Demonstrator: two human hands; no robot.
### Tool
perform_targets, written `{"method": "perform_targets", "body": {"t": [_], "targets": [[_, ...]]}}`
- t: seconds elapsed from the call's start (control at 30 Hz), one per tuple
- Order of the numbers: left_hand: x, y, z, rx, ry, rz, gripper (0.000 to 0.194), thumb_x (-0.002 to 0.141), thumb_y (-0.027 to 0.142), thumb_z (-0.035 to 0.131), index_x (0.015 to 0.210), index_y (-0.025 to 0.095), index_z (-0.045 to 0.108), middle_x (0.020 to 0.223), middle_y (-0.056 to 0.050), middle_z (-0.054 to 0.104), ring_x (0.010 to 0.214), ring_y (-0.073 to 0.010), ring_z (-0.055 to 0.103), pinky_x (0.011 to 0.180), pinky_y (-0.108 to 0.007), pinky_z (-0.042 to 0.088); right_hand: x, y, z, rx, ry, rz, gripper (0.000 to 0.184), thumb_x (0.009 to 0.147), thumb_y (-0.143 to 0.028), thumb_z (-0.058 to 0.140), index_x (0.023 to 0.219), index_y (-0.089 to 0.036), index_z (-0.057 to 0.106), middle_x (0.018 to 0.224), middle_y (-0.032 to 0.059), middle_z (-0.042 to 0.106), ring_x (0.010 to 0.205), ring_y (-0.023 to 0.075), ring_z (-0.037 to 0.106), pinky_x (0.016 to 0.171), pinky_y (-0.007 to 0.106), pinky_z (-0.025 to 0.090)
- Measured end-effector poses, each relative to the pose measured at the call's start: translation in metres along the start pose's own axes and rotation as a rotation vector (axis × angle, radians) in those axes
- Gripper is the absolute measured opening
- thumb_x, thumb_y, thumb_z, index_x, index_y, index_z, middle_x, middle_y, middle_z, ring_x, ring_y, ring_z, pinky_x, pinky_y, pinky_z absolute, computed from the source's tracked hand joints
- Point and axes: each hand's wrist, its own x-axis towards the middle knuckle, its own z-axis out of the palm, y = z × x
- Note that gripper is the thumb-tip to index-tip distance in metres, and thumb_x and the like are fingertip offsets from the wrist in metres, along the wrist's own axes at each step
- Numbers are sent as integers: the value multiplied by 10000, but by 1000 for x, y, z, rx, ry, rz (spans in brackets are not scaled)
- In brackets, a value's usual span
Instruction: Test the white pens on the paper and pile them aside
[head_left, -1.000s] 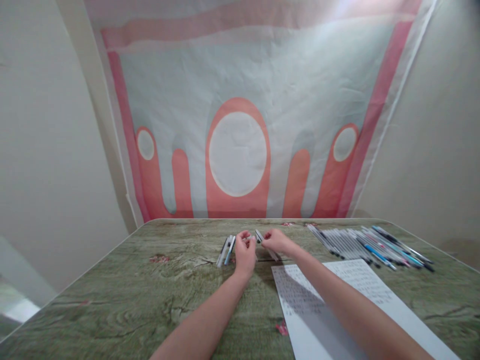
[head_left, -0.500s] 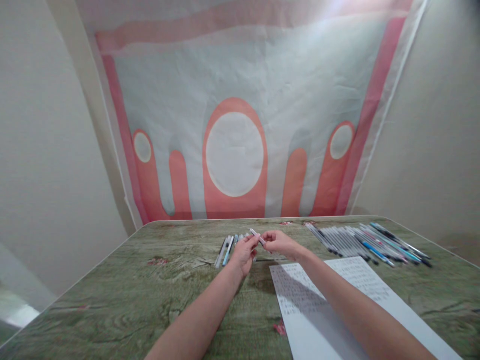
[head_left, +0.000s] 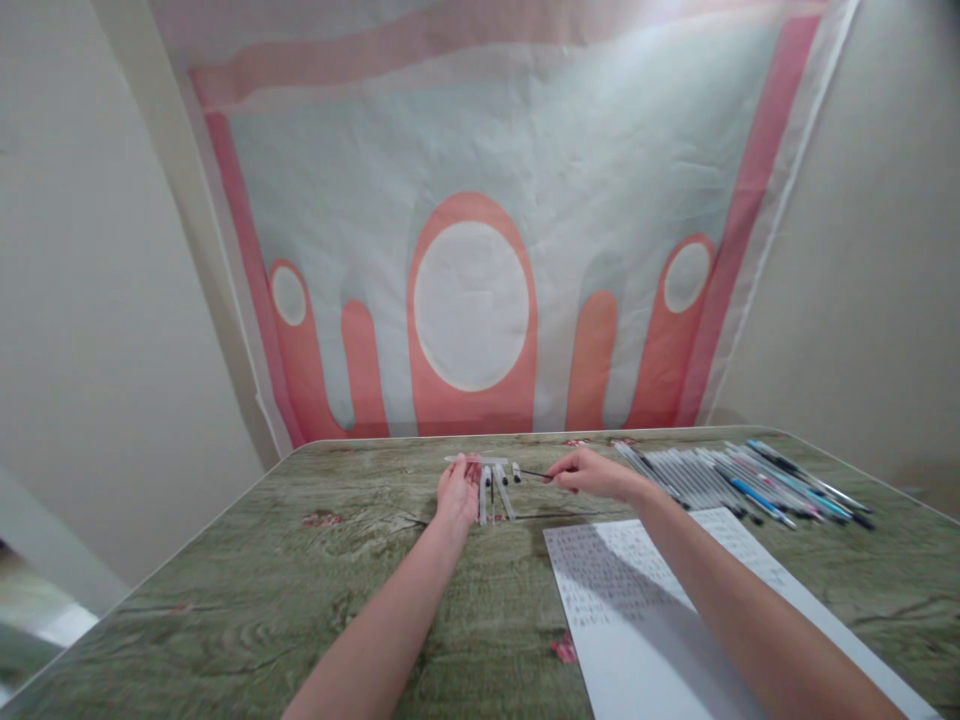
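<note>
**Q:** Head view: what do the two hands hold?

**A:** The left hand point(head_left: 459, 490), over the middle of the table point(head_left: 262, 590) toward its far edge, has its fingers curled around a clear pen barrel point(head_left: 475, 460) that lies crosswise, parallel to the far edge. The right hand point(head_left: 592, 472) pinches a thin dark refill point(head_left: 534, 474) between thumb and fingertips; the refill points left toward the barrel's end, and a small gap shows between them.

**Q:** What lies about the hands?

**A:** Just beside the left hand, on its right, a few loose pen parts point(head_left: 496, 492) rest on the table, pointing toward the far edge. Whether they are barrels or caps cannot be told at this size.

**Q:** And elsewhere on the table?

**A:** A row of pens point(head_left: 739, 482) lies side by side near the far right corner, well apart from the hands. A written sheet of paper point(head_left: 645, 620) sits under the right forearm, running toward the near right edge. A pink-and-white cloth point(head_left: 472, 150) hangs behind the far edge.
</note>
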Motion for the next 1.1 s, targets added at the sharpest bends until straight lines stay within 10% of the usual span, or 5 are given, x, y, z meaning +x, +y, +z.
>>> {"method": "perform_targets", "body": {"t": [0.47,0.93,1.1], "targets": [[-8,-11,2,24,-109,-70,33,786,124,525,759,125,506,704,-44,619,622,-87,604,588,-180,491,2,1,-3,-7,26,-106,287,697,-291,526,880,-138,684,488,-42,489,446,69,366,439,191,260],[-41,-21,17,-104,-103,-455,159,835,186,457,741,91,544,758,-88,642,683,-121,635,607,-209,530,13,-16,10,431,397,-225,414,812,-495,371,875,-135,568,668,17,565,490,79,461,430,188,345],[-35,-18,14,-140,-70,-427,175,835,192,456,741,81,552,740,-95,644,670,-116,634,610,-190,524,41,15,11,-9,305,-238,235,761,-340,495,692,-141,600,560,-2,555,500,97,476,482,202,354]]}}
